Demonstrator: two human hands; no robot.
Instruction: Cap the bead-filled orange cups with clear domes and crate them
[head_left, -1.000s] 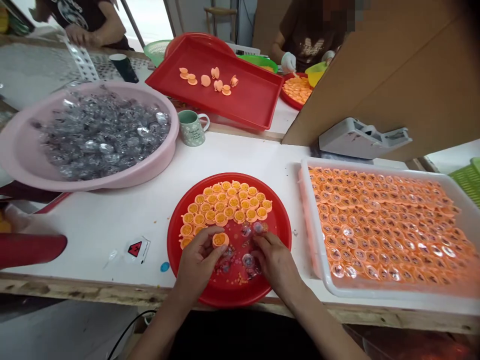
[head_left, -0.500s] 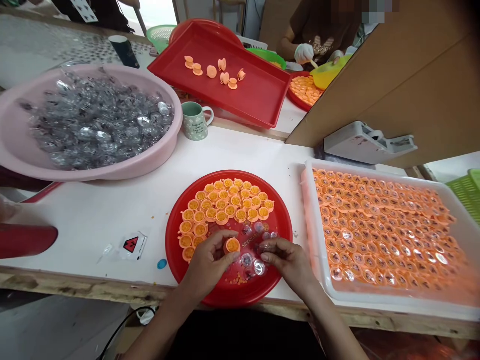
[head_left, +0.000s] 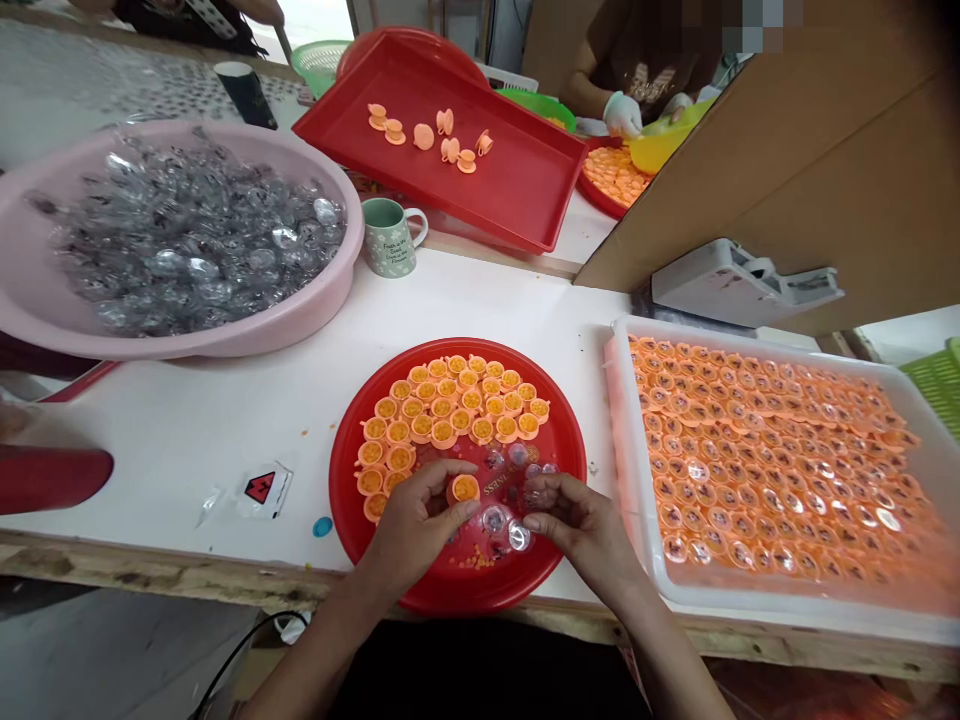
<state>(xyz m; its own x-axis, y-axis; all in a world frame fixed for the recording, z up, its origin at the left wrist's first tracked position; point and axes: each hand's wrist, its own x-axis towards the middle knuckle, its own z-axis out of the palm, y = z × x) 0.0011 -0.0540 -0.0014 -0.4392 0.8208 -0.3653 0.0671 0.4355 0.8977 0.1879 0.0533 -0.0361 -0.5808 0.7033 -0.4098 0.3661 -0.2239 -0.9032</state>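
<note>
Over the round red tray, my left hand pinches a small orange toy cup with yellow-orange bits inside. My right hand hovers above the tray's right side, fingers curled and thumb a little apart from them. Something clear seems to lie at its fingertips, but I cannot make it out well. Several clear round plastic pieces lie on the tray between and beside the hands. Rows of filled orange toy cups cover the tray's far and left parts. Loose small bits are scattered near its front.
A white bin of orange cups with clear tops stands right. At left is a pink basin of clear wrapped pieces. Behind are a green mug, a red rectangular tray, a tape dispenser and a gloved co-worker's hand.
My right hand's fingers have parted slightly from the thumb. My left hand keeps the cup in nearly the same place. Across the table, the co-worker's gloved hand has moved slightly right.
</note>
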